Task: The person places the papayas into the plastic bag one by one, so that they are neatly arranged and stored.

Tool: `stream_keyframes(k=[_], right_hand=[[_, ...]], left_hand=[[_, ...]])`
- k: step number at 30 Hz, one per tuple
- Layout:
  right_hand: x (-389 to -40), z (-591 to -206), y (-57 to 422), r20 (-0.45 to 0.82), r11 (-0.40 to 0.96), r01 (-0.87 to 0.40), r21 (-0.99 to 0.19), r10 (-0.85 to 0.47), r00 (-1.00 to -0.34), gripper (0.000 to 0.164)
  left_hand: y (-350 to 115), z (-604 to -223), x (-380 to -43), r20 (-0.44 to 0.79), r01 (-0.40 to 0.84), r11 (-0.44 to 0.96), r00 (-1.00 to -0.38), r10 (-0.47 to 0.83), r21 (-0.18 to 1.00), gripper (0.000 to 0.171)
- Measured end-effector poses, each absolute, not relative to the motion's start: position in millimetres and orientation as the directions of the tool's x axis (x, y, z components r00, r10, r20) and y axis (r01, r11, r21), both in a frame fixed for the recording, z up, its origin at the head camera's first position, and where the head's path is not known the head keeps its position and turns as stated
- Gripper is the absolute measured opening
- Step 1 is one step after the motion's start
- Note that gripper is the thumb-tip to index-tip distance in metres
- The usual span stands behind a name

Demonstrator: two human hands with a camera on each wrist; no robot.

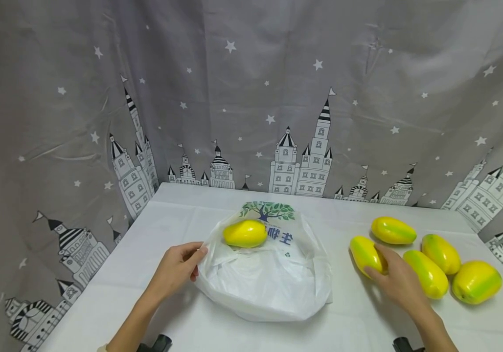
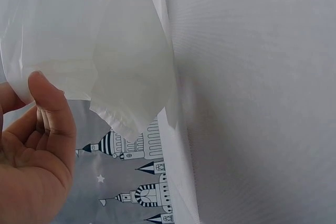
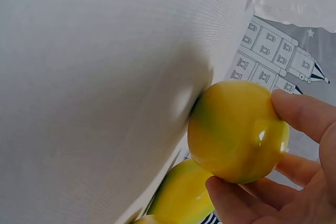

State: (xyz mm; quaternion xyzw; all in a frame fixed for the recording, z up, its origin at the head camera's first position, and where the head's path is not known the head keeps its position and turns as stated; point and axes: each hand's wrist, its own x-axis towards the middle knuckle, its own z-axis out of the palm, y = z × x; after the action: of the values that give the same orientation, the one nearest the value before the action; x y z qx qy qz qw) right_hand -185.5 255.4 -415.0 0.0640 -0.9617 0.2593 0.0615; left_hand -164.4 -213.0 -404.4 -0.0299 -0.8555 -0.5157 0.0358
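A white plastic bag (image 1: 269, 288), printed with a green tree, lies on the table with its mouth held wide. My left hand (image 1: 176, 269) pinches the bag's left rim between thumb and fingers; the left wrist view shows the thin film (image 2: 94, 35) hanging from that hand (image 2: 39, 156). One glossy yellow mango (image 1: 244, 233) lies at the bag's back left. To the right of the bag, my right hand (image 1: 394, 278) grips another yellow-green mango (image 1: 366, 254), thumb on one side and fingers on the other. The right wrist view shows this mango (image 3: 236, 132) close to the tabletop.
Several more mangoes lie right of and behind my right hand, among them one at the back (image 1: 393, 231) and one at the far right (image 1: 477, 282). A white cloth (image 1: 176, 210) covers the table. Behind it hangs a grey curtain (image 1: 251, 88) with castles and stars.
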Motion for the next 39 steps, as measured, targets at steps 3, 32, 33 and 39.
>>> stream_keyframes(k=[3, 32, 33, 39], right_hand=[[-186.5, -414.9, 255.5, 0.141, 0.856, -0.150, -0.495, -0.091, -0.986, 0.072], [-190.8, -417.6, 252.3, 0.099, 0.864, -0.200, -0.462, -0.174, -0.980, 0.068], [-190.7, -417.7, 252.4, 0.100, 0.865, -0.202, -0.459, -0.176, -0.979, 0.068], [-191.1, -417.7, 252.5, 0.107, 0.866, -0.214, -0.451, -0.186, -0.977, 0.067]], left_hand=[[-213.1, -404.7, -164.4, 0.089, 0.085, 0.466, -0.996, 0.015, 0.881, 0.033], [-213.4, -406.0, -164.3, 0.088, 0.086, 0.458, -0.996, 0.017, 0.885, 0.033], [-213.5, -405.8, -164.4, 0.088, 0.086, 0.457, -0.996, 0.017, 0.885, 0.034], [-213.5, -404.7, -164.3, 0.086, 0.083, 0.464, -0.996, 0.014, 0.882, 0.034]])
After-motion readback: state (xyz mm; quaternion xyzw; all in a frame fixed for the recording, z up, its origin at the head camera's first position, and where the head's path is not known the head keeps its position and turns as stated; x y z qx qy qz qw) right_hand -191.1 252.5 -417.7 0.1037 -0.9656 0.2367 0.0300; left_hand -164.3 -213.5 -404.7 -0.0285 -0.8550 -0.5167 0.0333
